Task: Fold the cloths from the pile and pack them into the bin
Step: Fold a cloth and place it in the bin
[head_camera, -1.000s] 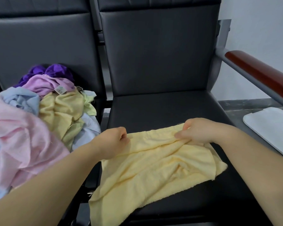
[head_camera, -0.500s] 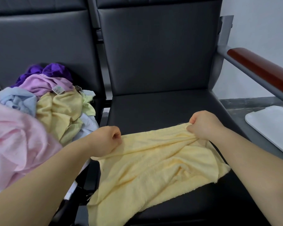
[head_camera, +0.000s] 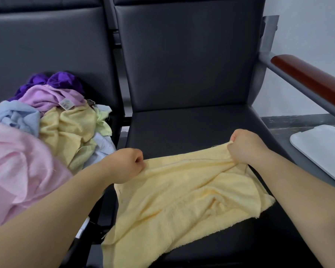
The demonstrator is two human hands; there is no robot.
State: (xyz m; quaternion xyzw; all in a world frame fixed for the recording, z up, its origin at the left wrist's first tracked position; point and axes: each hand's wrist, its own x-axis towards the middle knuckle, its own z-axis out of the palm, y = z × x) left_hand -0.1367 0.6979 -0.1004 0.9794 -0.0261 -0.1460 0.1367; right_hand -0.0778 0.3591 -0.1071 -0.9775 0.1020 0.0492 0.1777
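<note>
A pale yellow cloth (head_camera: 182, 206) lies rumpled on the black seat (head_camera: 191, 128) of the right-hand chair, its near end hanging over the front edge. My left hand (head_camera: 124, 165) grips the far left corner of its top edge. My right hand (head_camera: 248, 147) grips the far right corner, fingers curled into the fabric. The top edge is stretched between the two fists. The pile of cloths (head_camera: 37, 136) in pink, light blue, lilac, purple, yellow and green sits on the left chair. No bin is in view.
A flat white lid or tray (head_camera: 321, 149) lies on a dark surface at the right, past the chair. The chair's grey arm with a reddish wooden rest (head_camera: 307, 78) runs above it. Black backrests rise behind both seats.
Both hands have moved apart, the right one further right and away from me, pulling the cloth's top edge taut and spreading it wider on the seat.
</note>
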